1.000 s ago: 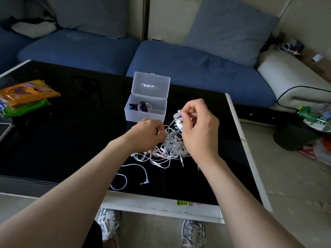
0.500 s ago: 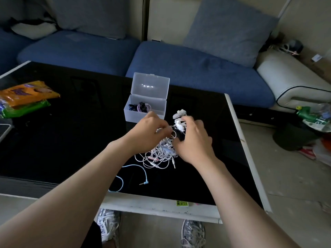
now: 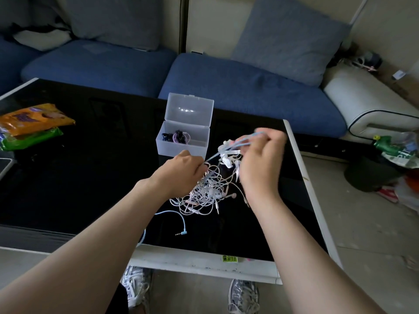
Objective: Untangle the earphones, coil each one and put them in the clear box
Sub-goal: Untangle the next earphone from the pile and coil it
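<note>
On the black glass table (image 3: 68, 189) | tangle of white earphones (image 3: 208, 193) lies at 5 o'clock from the open clear box (image 3: 181, 151) | left hand (image 3: 181, 173), at the tangle's 10 o'clock, grips its wires | right hand (image 3: 260, 162), at 2 o'clock, pinches a light-blue earphone cable (image 3: 235, 143) taut | blue plug (image 3: 184, 232) at 7 o'clock.

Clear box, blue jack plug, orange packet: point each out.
clear box (image 3: 169, 148), head view, front wall.
blue jack plug (image 3: 184, 232), head view, angled blue body.
orange packet (image 3: 34, 118), head view, middle of top face.
</note>
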